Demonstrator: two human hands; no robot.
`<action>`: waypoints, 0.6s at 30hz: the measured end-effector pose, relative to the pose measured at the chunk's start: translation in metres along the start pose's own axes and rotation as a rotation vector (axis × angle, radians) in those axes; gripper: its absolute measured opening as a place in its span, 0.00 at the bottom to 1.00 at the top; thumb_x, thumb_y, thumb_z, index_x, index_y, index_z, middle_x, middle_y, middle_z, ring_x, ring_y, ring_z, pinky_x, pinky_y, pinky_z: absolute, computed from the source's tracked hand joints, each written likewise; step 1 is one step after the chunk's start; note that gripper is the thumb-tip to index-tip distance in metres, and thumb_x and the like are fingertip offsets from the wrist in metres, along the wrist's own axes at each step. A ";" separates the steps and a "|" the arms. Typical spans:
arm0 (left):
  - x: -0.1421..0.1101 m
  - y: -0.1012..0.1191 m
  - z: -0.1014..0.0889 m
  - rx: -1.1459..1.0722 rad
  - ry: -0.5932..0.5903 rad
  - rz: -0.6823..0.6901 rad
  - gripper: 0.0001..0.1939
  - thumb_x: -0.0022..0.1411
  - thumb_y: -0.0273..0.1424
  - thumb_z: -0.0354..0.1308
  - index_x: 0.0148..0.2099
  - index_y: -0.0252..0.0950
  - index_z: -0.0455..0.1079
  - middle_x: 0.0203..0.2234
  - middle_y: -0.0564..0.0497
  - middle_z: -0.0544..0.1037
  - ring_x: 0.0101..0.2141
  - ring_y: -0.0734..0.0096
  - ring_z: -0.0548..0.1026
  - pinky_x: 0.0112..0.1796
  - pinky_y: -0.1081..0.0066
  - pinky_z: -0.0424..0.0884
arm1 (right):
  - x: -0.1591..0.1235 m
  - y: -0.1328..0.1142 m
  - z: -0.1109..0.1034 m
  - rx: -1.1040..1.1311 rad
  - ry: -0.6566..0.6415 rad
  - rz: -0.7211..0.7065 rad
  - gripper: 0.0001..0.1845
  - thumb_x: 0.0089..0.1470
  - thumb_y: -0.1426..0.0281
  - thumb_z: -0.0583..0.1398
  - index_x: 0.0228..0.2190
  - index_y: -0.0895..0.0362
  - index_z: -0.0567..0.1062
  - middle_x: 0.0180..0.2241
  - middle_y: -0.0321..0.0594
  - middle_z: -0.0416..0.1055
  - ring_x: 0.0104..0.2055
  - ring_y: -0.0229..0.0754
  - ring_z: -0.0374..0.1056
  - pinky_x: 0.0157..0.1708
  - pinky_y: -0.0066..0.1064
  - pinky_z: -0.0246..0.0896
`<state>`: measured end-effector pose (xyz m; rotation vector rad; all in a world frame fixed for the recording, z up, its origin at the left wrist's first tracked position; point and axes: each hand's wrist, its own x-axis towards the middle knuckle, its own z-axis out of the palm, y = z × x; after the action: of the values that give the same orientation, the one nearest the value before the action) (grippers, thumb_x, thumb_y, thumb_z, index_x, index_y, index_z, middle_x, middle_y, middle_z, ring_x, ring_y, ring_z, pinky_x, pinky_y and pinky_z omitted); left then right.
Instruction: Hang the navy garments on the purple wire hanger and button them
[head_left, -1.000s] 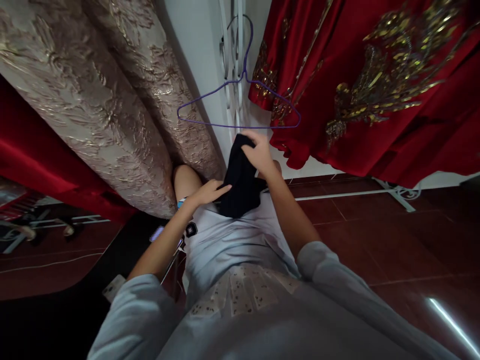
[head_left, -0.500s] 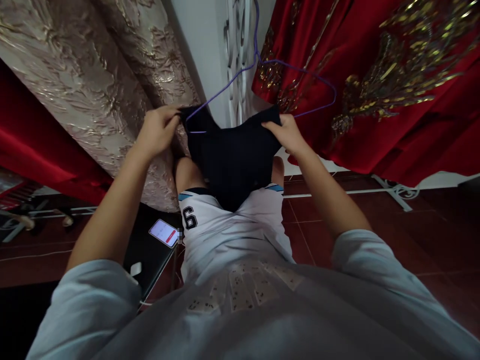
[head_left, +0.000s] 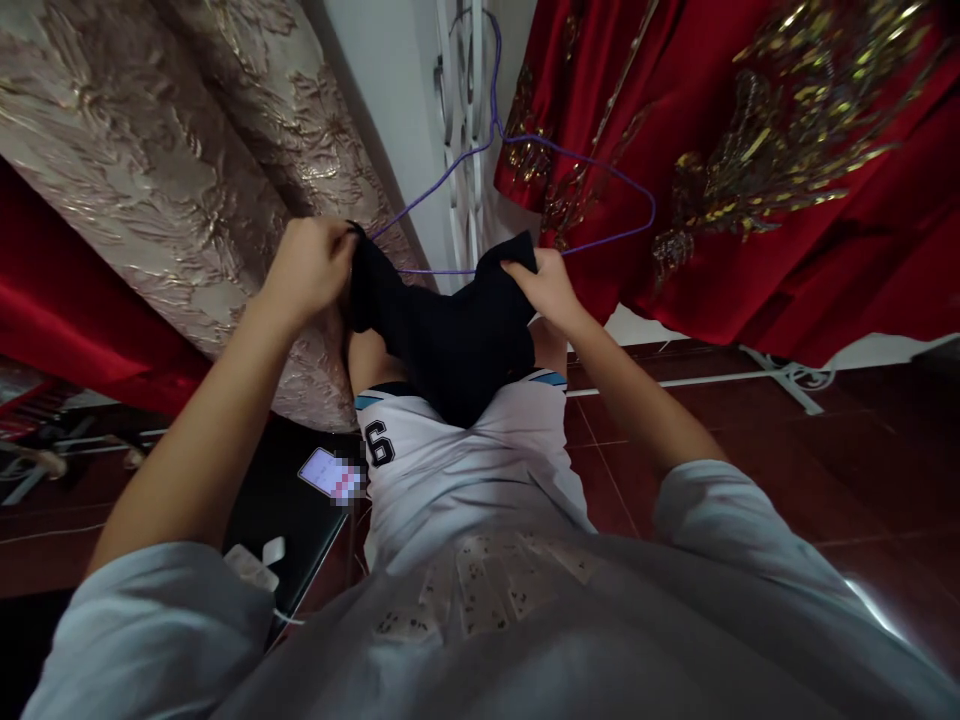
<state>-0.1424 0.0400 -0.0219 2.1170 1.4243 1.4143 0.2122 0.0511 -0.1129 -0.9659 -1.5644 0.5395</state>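
Observation:
A dark navy garment [head_left: 457,345], its exact kind unclear, is stretched between my hands above my lap. My left hand [head_left: 311,265] is closed on its upper left corner. The thumb and fingers of my right hand [head_left: 551,290] pinch its upper right edge. A purple wire hanger [head_left: 442,180] hangs beyond the garment, its hook up by the white metalwork. The hanger's left end is hidden by the cloth near my left hand. Its right end sticks out bare past my right hand, and the bottom wire shows above the garment's sagging middle edge.
A textured beige-pink cloth [head_left: 150,170] hangs at left. Red cloth with gold sequins [head_left: 810,250] hangs at right, over a white rack foot [head_left: 787,380]. White scrolled metalwork [head_left: 465,120] stands ahead. On a black seat at left lie a phone [head_left: 322,470] and a small white case [head_left: 274,550].
The garment's left part has risen over the hanger's left end, which showed in front of the cloth before. My right hand has shifted slightly left and down; the hanger appears further left.

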 end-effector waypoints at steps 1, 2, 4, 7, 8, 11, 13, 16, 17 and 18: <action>0.008 -0.001 0.004 0.024 -0.043 -0.019 0.19 0.67 0.21 0.63 0.25 0.36 0.62 0.27 0.51 0.76 0.56 0.60 0.72 0.67 0.65 0.53 | -0.001 -0.002 0.001 -0.002 0.005 -0.001 0.13 0.55 0.62 0.63 0.24 0.56 0.71 0.24 0.37 0.68 0.32 0.45 0.69 0.40 0.44 0.75; 0.016 -0.004 0.007 0.048 -0.044 -0.044 0.19 0.66 0.20 0.63 0.24 0.36 0.61 0.27 0.51 0.76 0.56 0.61 0.72 0.68 0.65 0.51 | -0.002 -0.003 0.000 -0.015 0.012 -0.008 0.13 0.55 0.63 0.63 0.24 0.56 0.71 0.24 0.37 0.68 0.32 0.44 0.69 0.41 0.44 0.74; 0.030 -0.015 0.010 0.105 -0.071 -0.133 0.20 0.61 0.16 0.64 0.23 0.36 0.61 0.25 0.51 0.74 0.55 0.60 0.72 0.68 0.63 0.50 | -0.004 -0.004 -0.007 -0.051 0.036 -0.029 0.12 0.54 0.65 0.62 0.23 0.56 0.71 0.24 0.37 0.67 0.32 0.45 0.69 0.42 0.45 0.73; 0.038 -0.029 0.010 0.103 -0.207 -0.254 0.19 0.56 0.13 0.64 0.23 0.35 0.62 0.21 0.53 0.70 0.51 0.56 0.74 0.66 0.57 0.54 | -0.005 -0.005 -0.017 -0.079 0.054 -0.050 0.10 0.53 0.66 0.63 0.23 0.56 0.72 0.25 0.37 0.68 0.33 0.46 0.70 0.44 0.45 0.73; 0.037 -0.030 0.010 0.076 -0.238 -0.246 0.18 0.57 0.13 0.63 0.23 0.35 0.63 0.19 0.53 0.68 0.50 0.55 0.75 0.66 0.57 0.56 | -0.006 -0.006 -0.019 -0.078 0.052 -0.050 0.10 0.53 0.66 0.63 0.24 0.56 0.72 0.25 0.38 0.69 0.34 0.46 0.71 0.45 0.45 0.73; 0.032 -0.016 0.017 0.056 -0.245 -0.068 0.17 0.63 0.19 0.63 0.24 0.36 0.64 0.18 0.54 0.65 0.46 0.59 0.75 0.65 0.58 0.57 | -0.010 -0.010 -0.011 -0.054 0.032 -0.046 0.08 0.54 0.65 0.62 0.26 0.55 0.74 0.28 0.39 0.72 0.37 0.49 0.72 0.46 0.46 0.73; 0.033 0.002 0.029 0.063 -0.213 0.086 0.15 0.67 0.26 0.63 0.27 0.38 0.67 0.21 0.54 0.69 0.43 0.63 0.74 0.63 0.60 0.60 | -0.015 -0.016 0.000 -0.030 0.003 -0.044 0.08 0.55 0.65 0.61 0.27 0.55 0.75 0.29 0.41 0.73 0.39 0.51 0.73 0.46 0.49 0.74; 0.039 0.027 0.049 0.021 -0.166 0.238 0.02 0.70 0.30 0.61 0.41 0.39 0.74 0.37 0.55 0.79 0.46 0.64 0.72 0.60 0.62 0.63 | -0.021 -0.029 0.012 -0.010 -0.083 -0.059 0.09 0.58 0.64 0.60 0.31 0.55 0.77 0.33 0.42 0.75 0.44 0.54 0.74 0.50 0.51 0.73; 0.042 0.033 0.054 0.008 -0.170 0.251 0.03 0.70 0.29 0.60 0.45 0.40 0.74 0.42 0.56 0.79 0.48 0.65 0.72 0.60 0.63 0.63 | -0.023 -0.034 0.011 -0.017 -0.106 -0.073 0.09 0.58 0.65 0.60 0.34 0.55 0.78 0.36 0.42 0.76 0.47 0.54 0.74 0.53 0.51 0.72; 0.045 0.037 0.057 -0.005 -0.180 0.239 0.05 0.69 0.27 0.60 0.46 0.40 0.74 0.44 0.56 0.78 0.49 0.65 0.72 0.60 0.63 0.62 | -0.025 -0.038 0.007 -0.033 -0.104 -0.091 0.09 0.58 0.65 0.60 0.38 0.54 0.79 0.40 0.42 0.77 0.51 0.54 0.73 0.57 0.51 0.70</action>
<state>-0.0718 0.0750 -0.0018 2.4078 1.1321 1.2610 0.1949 0.0109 -0.0996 -0.8981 -1.7067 0.5081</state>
